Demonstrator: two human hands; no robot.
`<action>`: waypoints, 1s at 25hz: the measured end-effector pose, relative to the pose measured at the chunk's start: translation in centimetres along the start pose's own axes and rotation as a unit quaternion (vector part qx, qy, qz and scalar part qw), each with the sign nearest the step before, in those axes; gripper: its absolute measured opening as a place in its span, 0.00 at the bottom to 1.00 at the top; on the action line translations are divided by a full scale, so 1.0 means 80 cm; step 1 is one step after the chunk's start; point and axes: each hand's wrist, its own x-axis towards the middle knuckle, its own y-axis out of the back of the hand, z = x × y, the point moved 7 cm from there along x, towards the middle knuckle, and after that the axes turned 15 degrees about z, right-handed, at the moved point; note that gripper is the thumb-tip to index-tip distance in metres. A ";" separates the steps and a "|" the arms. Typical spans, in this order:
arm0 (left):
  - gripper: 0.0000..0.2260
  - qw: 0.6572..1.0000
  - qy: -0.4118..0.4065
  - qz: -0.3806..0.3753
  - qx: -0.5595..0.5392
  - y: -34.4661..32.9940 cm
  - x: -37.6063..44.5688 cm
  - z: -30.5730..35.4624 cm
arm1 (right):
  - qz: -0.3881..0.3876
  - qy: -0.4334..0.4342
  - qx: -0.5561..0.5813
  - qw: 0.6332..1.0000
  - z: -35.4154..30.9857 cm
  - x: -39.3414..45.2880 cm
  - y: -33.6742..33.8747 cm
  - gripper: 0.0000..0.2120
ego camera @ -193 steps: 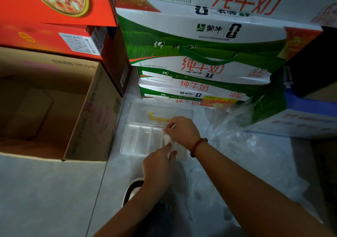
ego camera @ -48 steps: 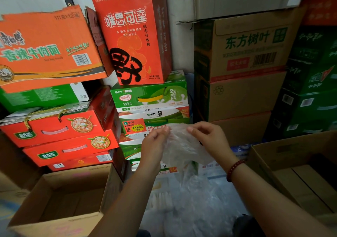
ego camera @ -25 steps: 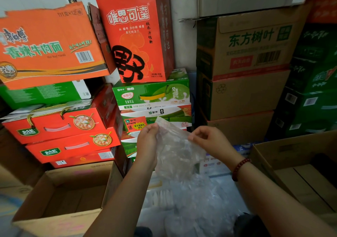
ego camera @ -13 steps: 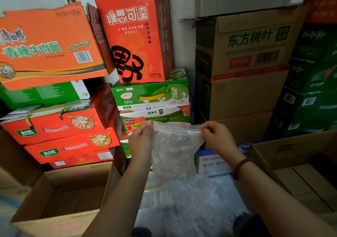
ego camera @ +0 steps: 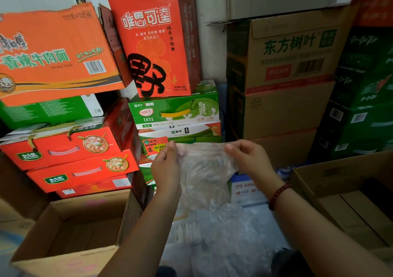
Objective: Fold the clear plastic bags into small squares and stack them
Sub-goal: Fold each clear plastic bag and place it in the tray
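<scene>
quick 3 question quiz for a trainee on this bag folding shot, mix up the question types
1. True or false: the clear plastic bag is already folded into a small square.
2. Which hand wears the red bead bracelet? A) left hand B) right hand
3. Fill in: both hands pinch the bag along its ___ edge.

Key: 1 false, it hangs spread out between the hands. 2 B. 3 top.
</scene>
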 end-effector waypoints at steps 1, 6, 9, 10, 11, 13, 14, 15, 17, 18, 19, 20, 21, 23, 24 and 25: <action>0.17 1.000 -0.026 -0.004 0.014 0.000 -0.001 0.004 | 0.027 -0.002 0.003 1.000 0.000 0.002 0.003 0.06; 0.13 0.978 -0.197 -0.024 0.068 -0.004 -0.016 0.028 | 0.097 0.018 -0.038 0.994 0.002 0.006 0.013 0.10; 0.15 0.974 -0.211 -0.017 0.077 -0.006 -0.017 0.031 | 0.142 0.096 -0.101 0.980 -0.012 0.005 0.020 0.11; 0.17 0.975 -0.207 -0.016 0.076 -0.006 -0.019 0.032 | 0.152 0.112 -0.107 0.976 -0.016 0.005 0.022 0.11; 0.18 0.978 -0.195 -0.015 0.076 -0.006 -0.020 0.031 | 0.158 0.124 -0.113 0.973 -0.018 0.005 0.024 0.11; 0.18 0.986 -0.147 -0.008 0.080 -0.005 -0.017 0.022 | 0.154 0.144 -0.136 0.968 -0.018 0.008 0.027 0.11; 0.16 0.989 -0.120 -0.013 0.089 -0.006 -0.013 0.017 | 0.145 0.149 -0.149 0.967 -0.015 0.010 0.027 0.11; 0.12 0.989 -0.104 -0.028 0.100 -0.008 -0.010 0.013 | 0.132 0.152 -0.163 0.966 -0.013 0.013 0.027 0.11; 0.06 0.978 -0.126 -0.105 0.125 -0.016 -0.012 0.014 | 0.092 0.161 -0.197 0.963 -0.010 0.015 0.023 0.10; 0.07 0.963 -0.160 -0.157 0.146 -0.023 -0.016 0.016 | 0.066 0.171 -0.213 0.960 -0.008 0.014 0.018 0.09; 0.09 0.945 -0.186 -0.211 0.168 -0.031 -0.022 0.016 | 0.038 0.183 -0.228 0.956 -0.009 0.012 0.010 0.07; 0.10 0.927 -0.196 -0.260 0.188 -0.039 -0.030 0.014 | 0.014 0.198 -0.237 0.951 -0.009 0.009 0.003 0.07; 0.10 0.912 -0.190 -0.302 0.201 -0.046 -0.039 0.010 | -0.005 0.211 -0.237 0.948 -0.012 0.005 -0.004 0.06; 0.08 0.905 -0.152 -0.348 0.192 -0.053 -0.053 0.004 | -0.033 0.221 -0.214 0.951 -0.014 -0.002 -0.011 0.06; 0.07 0.913 -0.130 -0.344 0.174 -0.053 -0.055 0.004 | -0.042 0.211 -0.190 0.958 -0.015 -0.004 -0.012 0.06; 0.05 0.926 -0.113 -0.324 0.157 -0.052 -0.052 0.005 | -0.050 0.190 -0.163 0.967 -0.015 -0.004 -0.011 0.06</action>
